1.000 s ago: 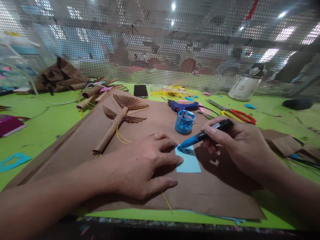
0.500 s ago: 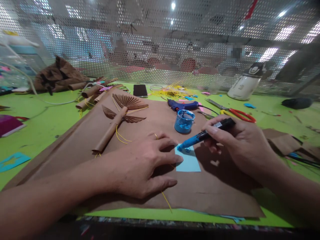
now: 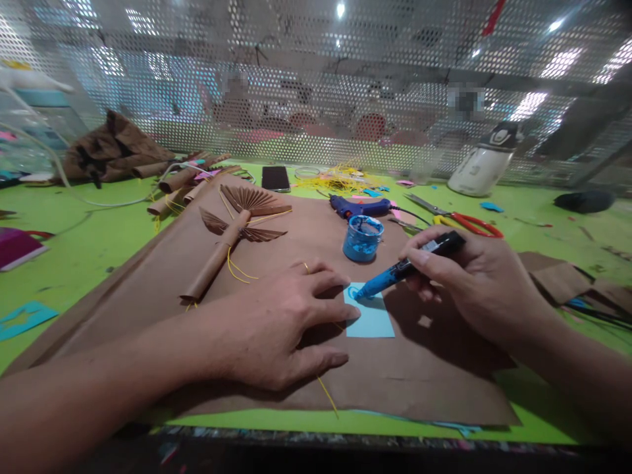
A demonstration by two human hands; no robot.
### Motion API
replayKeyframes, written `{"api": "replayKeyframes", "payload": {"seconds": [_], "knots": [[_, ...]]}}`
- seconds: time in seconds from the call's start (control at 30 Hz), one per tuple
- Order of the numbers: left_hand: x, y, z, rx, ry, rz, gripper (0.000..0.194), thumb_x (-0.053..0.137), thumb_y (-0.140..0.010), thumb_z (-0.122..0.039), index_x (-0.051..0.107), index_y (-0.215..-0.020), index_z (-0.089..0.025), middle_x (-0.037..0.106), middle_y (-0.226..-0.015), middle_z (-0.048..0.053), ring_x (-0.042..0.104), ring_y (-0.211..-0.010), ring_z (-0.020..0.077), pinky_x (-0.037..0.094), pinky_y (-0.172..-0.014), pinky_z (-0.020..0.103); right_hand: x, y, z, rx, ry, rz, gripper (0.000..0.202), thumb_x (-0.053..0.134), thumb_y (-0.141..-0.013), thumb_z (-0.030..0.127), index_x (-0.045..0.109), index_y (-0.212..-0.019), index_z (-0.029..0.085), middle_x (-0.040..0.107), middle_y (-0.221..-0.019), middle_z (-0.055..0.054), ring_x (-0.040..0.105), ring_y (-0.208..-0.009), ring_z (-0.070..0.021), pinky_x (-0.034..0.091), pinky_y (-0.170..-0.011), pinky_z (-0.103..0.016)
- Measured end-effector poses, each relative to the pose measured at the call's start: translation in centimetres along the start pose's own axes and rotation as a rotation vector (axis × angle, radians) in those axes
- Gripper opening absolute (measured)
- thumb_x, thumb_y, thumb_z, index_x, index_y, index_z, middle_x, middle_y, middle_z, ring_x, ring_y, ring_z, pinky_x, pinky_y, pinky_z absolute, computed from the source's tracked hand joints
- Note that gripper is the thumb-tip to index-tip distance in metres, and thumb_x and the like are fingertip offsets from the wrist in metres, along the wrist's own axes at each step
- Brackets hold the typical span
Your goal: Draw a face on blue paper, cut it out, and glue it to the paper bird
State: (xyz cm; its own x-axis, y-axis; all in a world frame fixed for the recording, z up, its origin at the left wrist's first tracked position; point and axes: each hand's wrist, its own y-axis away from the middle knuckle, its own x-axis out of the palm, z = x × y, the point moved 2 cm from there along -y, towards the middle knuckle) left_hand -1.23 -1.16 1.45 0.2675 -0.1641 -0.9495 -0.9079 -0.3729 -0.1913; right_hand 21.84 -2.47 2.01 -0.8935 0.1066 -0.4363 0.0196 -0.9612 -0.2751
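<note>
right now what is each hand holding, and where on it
The right hand grips a blue-tipped marker by its black upper barrel. The left hand grips nothing; its fingers press on the blue paper.

Left hand (image 3: 276, 329) lies flat, fingers spread, palm down; right hand (image 3: 474, 283) curls in a pinching grip, forearm angled inward

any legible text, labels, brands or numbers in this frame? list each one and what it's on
None can be read.
White jug: a dark mark on its lid, too blurred to read.
Marker in the right hand: a pale patch near its cap, too small to read.
Phone: screen dark, no text.
Blue paint pot and glue gun: no label visible.
Light blue paper under the left hand: only a drawn blue outline, no letters.
</note>
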Motion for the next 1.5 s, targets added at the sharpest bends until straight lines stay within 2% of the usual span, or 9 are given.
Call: {"api": "replayKeyframes", "payload": {"seconds": [0.17,0.47,0.7,0.87,1.2,1.37,1.5], "knots": [[-0.03,0.01,-0.05,-0.019,0.001,0.013,0.033,0.058,-0.092,-0.042,0.068,-0.115,-0.021,0.063,-0.116,0.015,0.056,-0.108,0.0321,0.045,-0.094,0.049,0.04,-0.03,-0.08,0.017,-0.039,-0.056,0.02,0.068,-0.086,0.041,0.063,-0.079,0.023,0.06,-0.052,0.003,0.053,-0.043,-0.0121,0.043,-0.043,-0.025],[0.09,0.06,-0.01,-0.014,-0.004,0.009,0.034,0.057,-0.093,-0.042,0.068,-0.117,-0.02,0.063,-0.119,0.016,0.056,-0.108,0.0324,0.044,-0.094,0.05,0.04,0.05,0.09,-0.072,0.04,0.042,0.015,0.064,-0.09,0.035,0.064,-0.079,0.025,0.061,-0.053,0.003,0.055,-0.045,-0.0131,0.043,-0.046,-0.027],[0.1,0.05,0.0,-0.015,0.0,0.011,0.034,0.057,-0.093,-0.042,0.067,-0.118,-0.021,0.062,-0.121,0.015,0.056,-0.109,0.0326,0.044,-0.094,0.05,-0.16,0.11,0.2,-0.056,0.065,0.0,0.015,0.063,-0.089,0.032,0.063,-0.076,0.024,0.059,-0.051,0.004,0.052,-0.041,-0.0113,0.042,-0.044,-0.026],[0.1,-0.02,0.04,-0.022,0.003,0.026,0.034,0.057,-0.093,-0.042,0.067,-0.118,-0.021,0.062,-0.121,0.015,0.056,-0.11,0.033,0.044,-0.096,0.051,-0.08,0.1,0.29,-0.034,0.022,-0.024,0.017,0.065,-0.088,0.036,0.063,-0.077,0.023,0.061,-0.052,0.003,0.054,-0.044,-0.0127,0.044,-0.046,-0.027],[0.06,-0.08,0.05,-0.018,0.001,0.032,0.034,0.058,-0.092,-0.041,0.067,-0.119,-0.021,0.062,-0.121,0.015,0.056,-0.111,0.033,0.044,-0.096,0.051,-0.07,0.13,0.16,-0.129,0.069,0.061,0.015,0.062,-0.092,0.032,0.063,-0.079,0.023,0.06,-0.053,0.003,0.055,-0.045,-0.0112,0.043,-0.047,-0.024],[0.1,0.04,0.12,-0.015,-0.005,0.021,0.035,0.057,-0.093,-0.042,0.066,-0.121,-0.022,0.061,-0.126,0.015,0.054,-0.115,0.0338,0.044,-0.097,0.051,-0.36,0.02,0.07,-0.123,0.088,0.032,0.011,0.062,-0.089,0.025,0.062,-0.079,0.021,0.057,-0.052,0.004,0.052,-0.044,-0.0099,0.043,-0.046,-0.022],[0.14,0.21,0.13,-0.031,0.001,0.03,0.035,0.057,-0.093,-0.042,0.066,-0.122,-0.023,0.06,-0.127,0.014,0.055,-0.115,0.0336,0.043,-0.098,0.051,-0.58,-0.07,0.01,-0.13,0.062,0.003,0.012,0.064,-0.089,0.027,0.063,-0.078,0.02,0.059,-0.053,0.004,0.054,-0.046,-0.0109,0.044,-0.047,-0.023]]}}
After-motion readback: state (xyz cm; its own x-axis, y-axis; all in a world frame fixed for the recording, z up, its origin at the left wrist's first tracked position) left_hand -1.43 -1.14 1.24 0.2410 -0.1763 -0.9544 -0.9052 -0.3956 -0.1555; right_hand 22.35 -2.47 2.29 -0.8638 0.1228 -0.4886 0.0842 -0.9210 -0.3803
